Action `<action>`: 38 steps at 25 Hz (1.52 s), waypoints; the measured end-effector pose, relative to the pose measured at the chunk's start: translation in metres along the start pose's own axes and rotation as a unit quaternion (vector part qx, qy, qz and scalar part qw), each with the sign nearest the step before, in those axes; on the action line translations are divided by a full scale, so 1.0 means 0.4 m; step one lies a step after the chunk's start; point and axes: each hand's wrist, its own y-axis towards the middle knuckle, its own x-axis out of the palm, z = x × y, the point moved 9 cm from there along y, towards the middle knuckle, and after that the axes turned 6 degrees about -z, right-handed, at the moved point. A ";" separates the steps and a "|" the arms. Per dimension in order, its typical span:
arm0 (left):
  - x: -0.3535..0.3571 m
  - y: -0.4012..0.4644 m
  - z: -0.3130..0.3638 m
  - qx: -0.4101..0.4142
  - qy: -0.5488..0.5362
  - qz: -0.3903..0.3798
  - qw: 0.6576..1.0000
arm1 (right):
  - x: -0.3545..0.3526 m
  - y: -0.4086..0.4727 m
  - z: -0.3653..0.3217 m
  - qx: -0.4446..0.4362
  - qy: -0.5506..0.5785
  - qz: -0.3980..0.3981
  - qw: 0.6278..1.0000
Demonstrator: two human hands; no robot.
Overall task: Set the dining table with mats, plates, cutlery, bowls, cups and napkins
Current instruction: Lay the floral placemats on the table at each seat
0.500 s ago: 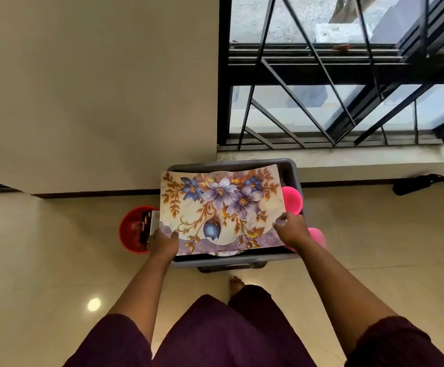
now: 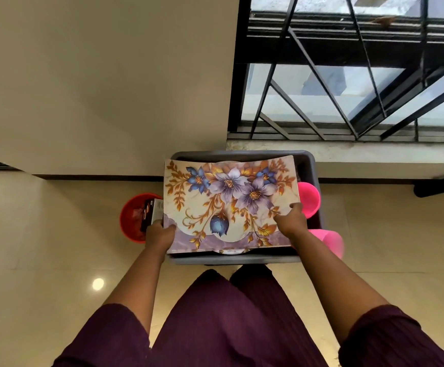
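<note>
On the far left, beyond the fingers of the left hand, a red bucket (image 2: 133,218) stands on the glossy floor tiles (image 2: 43,247); it is round, of smooth plastic, and a small box (image 2: 154,213) leans inside it, just beside the left knuckles. The left hand (image 2: 160,234) pinches the near left corner of the mat (image 2: 228,205), the thumb on top and the other fingers curled under the edge, where they are hidden. I think this grip at the corner is chosen because the mat is thin and bends easily; held at one side only it would hang down.

The mat lies between the two hands, over a grey tub (image 2: 242,259), and it covers most of what is inside. It is a flat rectangle, slightly bowed, with a shiny printed surface of purple and blue flowers and golden leaves. A pale round rim, perhaps a plate (image 2: 232,251), shows under its near edge, between the fingers of both hands. The tub has rounded corners and a dull plastic wall.

The right hand (image 2: 291,221) holds the near right corner in the same manner, thumb above and fingers clamped below. Just past its fingers a pink cup (image 2: 309,198) lies in the tub, and a second pink cup (image 2: 329,241) is beside the wrist; both are of smooth bright plastic. It seems the mat is being taken out first, because on the table it must go under everything else
</note>
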 end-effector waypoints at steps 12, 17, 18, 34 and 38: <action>-0.086 -0.094 0.108 0.059 -0.163 -0.155 0.973 | -0.108 -0.057 -0.071 -0.014 -0.236 0.001 0.972; -0.189 -0.191 0.097 0.114 -0.294 -0.199 0.928 | -0.145 -0.057 -0.123 0.002 -0.123 -0.036 0.992; -0.209 -0.214 0.090 0.124 -0.306 -0.195 0.923 | -0.146 -0.071 -0.153 -0.005 -0.095 -0.049 0.994; -0.386 -0.575 -0.242 0.117 -0.410 0.169 0.889 | 0.132 -0.262 -0.547 -0.317 -0.221 -0.199 0.901; -0.397 -0.705 -0.321 0.115 -0.452 0.234 0.853 | 0.249 -0.340 -0.575 -0.351 -0.261 -0.182 0.881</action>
